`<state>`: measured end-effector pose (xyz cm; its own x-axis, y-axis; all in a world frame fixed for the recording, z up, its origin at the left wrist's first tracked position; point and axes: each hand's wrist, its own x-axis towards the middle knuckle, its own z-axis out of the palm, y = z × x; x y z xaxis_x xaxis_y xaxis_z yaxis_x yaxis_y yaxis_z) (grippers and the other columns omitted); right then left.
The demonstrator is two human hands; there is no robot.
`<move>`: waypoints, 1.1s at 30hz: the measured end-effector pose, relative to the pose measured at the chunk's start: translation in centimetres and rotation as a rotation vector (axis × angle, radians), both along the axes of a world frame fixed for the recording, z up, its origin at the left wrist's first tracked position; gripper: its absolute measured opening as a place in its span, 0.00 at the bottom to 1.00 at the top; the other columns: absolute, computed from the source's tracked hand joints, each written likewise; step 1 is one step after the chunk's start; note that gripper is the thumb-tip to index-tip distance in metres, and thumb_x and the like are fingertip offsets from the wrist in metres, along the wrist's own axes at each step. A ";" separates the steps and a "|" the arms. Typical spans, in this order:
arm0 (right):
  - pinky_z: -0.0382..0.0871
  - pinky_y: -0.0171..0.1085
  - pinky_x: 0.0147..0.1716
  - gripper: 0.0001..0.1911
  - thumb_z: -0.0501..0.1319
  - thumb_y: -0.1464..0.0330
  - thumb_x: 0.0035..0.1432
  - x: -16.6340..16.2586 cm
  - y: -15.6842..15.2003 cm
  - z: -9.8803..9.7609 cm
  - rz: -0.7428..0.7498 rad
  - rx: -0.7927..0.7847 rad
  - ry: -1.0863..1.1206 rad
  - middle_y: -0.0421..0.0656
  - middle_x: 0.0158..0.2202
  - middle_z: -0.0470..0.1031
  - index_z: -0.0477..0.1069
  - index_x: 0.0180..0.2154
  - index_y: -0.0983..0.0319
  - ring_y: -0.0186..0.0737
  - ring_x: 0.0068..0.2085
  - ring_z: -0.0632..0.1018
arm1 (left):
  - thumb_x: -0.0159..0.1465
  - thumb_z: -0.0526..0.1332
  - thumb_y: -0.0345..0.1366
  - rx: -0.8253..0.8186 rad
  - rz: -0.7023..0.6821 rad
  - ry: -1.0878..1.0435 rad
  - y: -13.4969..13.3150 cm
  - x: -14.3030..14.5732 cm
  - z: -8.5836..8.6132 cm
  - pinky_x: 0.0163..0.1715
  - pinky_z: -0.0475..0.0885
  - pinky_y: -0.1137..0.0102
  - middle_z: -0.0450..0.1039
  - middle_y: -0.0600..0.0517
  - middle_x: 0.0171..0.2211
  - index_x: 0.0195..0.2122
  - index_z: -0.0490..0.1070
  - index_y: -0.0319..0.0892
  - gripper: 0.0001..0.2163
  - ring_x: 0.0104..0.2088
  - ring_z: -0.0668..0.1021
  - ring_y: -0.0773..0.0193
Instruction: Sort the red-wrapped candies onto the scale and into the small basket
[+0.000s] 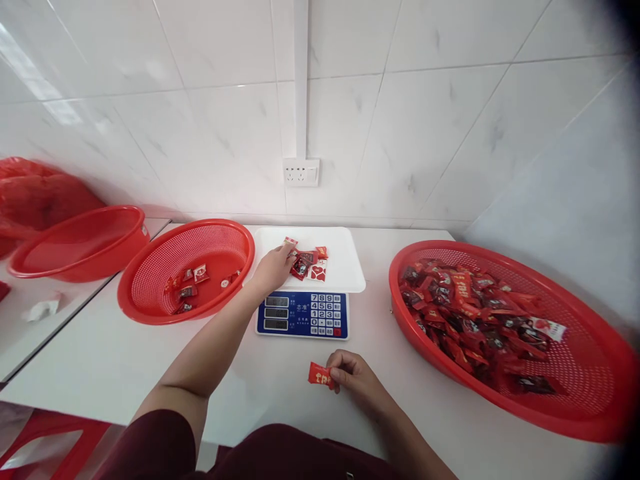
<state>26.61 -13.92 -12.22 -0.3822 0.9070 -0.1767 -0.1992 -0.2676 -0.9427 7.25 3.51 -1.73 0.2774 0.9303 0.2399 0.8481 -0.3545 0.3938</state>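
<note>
My left hand (273,267) reaches onto the white tray (345,270) of the scale (303,314), fingers closing on the small heap of red candy packets (309,262) lying there. My right hand (353,377) rests on the white table near its front edge, pinching one red candy packet (320,376) between thumb and fingers. Left of the scale, a red mesh basket (150,287) holds several packets (193,285). At the right, a large red mesh basket (580,393) is heaped with many packets (467,313).
A solid red basin (75,243) and a red plastic bag (35,197) stand on a lower surface at far left, with a crumpled white scrap (43,308) nearby. A wall socket (301,172) sits on the tiled wall behind the scale. Red stool parts (45,447) show bottom left.
</note>
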 end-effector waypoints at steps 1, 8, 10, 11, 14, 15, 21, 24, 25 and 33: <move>0.61 0.37 0.24 0.19 0.67 0.51 0.44 0.0 0.0 0.0 -0.004 -0.001 0.004 0.38 0.18 0.70 0.68 0.21 0.58 0.35 0.21 0.67 | 0.66 0.51 0.33 0.001 -0.005 -0.026 0.0 -0.2 -0.1 0.44 0.72 0.62 0.75 0.44 0.48 0.53 0.67 0.44 0.15 0.47 0.77 0.52; 0.62 0.37 0.24 0.18 0.67 0.52 0.45 -0.1 0.0 -0.4 0.001 -0.003 0.013 0.38 0.19 0.71 0.69 0.22 0.58 0.35 0.21 0.68 | 0.63 0.51 0.26 0.037 0.026 -0.187 -0.6 -1.9 -0.5 0.48 0.72 0.63 0.74 0.47 0.51 0.52 0.68 0.44 0.18 0.48 0.77 0.57; 0.62 0.37 0.24 0.18 0.67 0.52 0.45 -0.2 0.0 -0.4 0.002 0.000 0.016 0.38 0.19 0.71 0.69 0.22 0.58 0.34 0.21 0.68 | 0.63 0.51 0.26 0.040 0.021 -0.205 -0.8 -2.4 -0.4 0.49 0.72 0.63 0.74 0.47 0.51 0.51 0.69 0.43 0.17 0.49 0.76 0.58; 0.62 0.36 0.24 0.18 0.67 0.52 0.45 -0.2 0.0 -0.4 0.001 0.003 0.017 0.38 0.19 0.71 0.69 0.22 0.59 0.34 0.21 0.68 | 0.63 0.51 0.27 0.037 0.014 -0.214 -1.0 -2.6 -0.3 0.49 0.72 0.64 0.74 0.47 0.51 0.51 0.69 0.43 0.17 0.49 0.76 0.58; 0.62 0.36 0.23 0.18 0.67 0.52 0.45 -0.2 0.0 -0.4 -0.017 0.014 0.021 0.38 0.19 0.71 0.69 0.22 0.59 0.34 0.20 0.68 | 0.64 0.51 0.29 0.035 -0.039 -0.280 -2.5 -2.8 0.2 0.48 0.72 0.65 0.75 0.47 0.49 0.49 0.70 0.43 0.15 0.48 0.76 0.60; 0.61 0.36 0.23 0.19 0.67 0.51 0.44 -0.2 0.0 -0.4 -0.030 0.018 0.021 0.38 0.19 0.70 0.69 0.22 0.59 0.34 0.20 0.68 | 0.64 0.52 0.31 0.029 -0.060 -0.317 -3.5 -2.8 0.3 0.46 0.72 0.66 0.76 0.48 0.47 0.48 0.70 0.43 0.14 0.46 0.77 0.60; 0.61 0.36 0.23 0.20 0.65 0.49 0.46 -0.6 -0.4 -0.1 -0.212 0.080 -0.009 0.37 0.20 0.68 0.68 0.23 0.58 0.34 0.21 0.66 | 0.62 0.57 0.48 -0.320 -0.199 -0.341 -12.4 -0.8 -1.7 0.28 0.68 0.73 0.74 0.54 0.28 0.36 0.73 0.44 0.14 0.28 0.73 0.66; 0.62 0.36 0.25 0.18 0.66 0.51 0.47 -1.1 -0.8 0.5 -0.228 0.107 -0.038 0.38 0.21 0.69 0.69 0.24 0.59 0.34 0.23 0.67 | 0.61 0.57 0.50 -0.489 -0.222 -0.298 -15.3 0.2 -3.7 0.24 0.63 0.73 0.71 0.55 0.25 0.30 0.72 0.42 0.16 0.25 0.70 0.67; 0.62 0.36 0.25 0.18 0.66 0.52 0.48 -1.2 -1.0 0.8 -0.219 0.114 -0.051 0.38 0.22 0.70 0.70 0.24 0.59 0.34 0.23 0.67 | 0.62 0.56 0.50 -0.537 -0.222 -0.321 -15.8 0.3 -4.2 0.24 0.62 0.73 0.71 0.55 0.24 0.29 0.72 0.42 0.17 0.25 0.69 0.67; 0.64 0.37 0.27 0.21 0.58 0.48 0.53 -1.8 -1.4 3.1 -0.092 0.237 -0.227 0.39 0.23 0.70 0.67 0.28 0.59 0.37 0.26 0.70 | 0.65 0.51 0.50 -0.530 -0.256 -0.584 -16.5 0.6 -4.1 0.31 0.66 0.72 0.74 0.51 0.26 0.26 0.71 0.40 0.20 0.28 0.73 0.65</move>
<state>24.80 -15.27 -9.12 -0.2722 0.9618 -0.0280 0.0099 -0.0263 -0.9996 7.88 -13.01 -5.79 0.4628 0.8855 -0.0411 0.3730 -0.1525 0.9152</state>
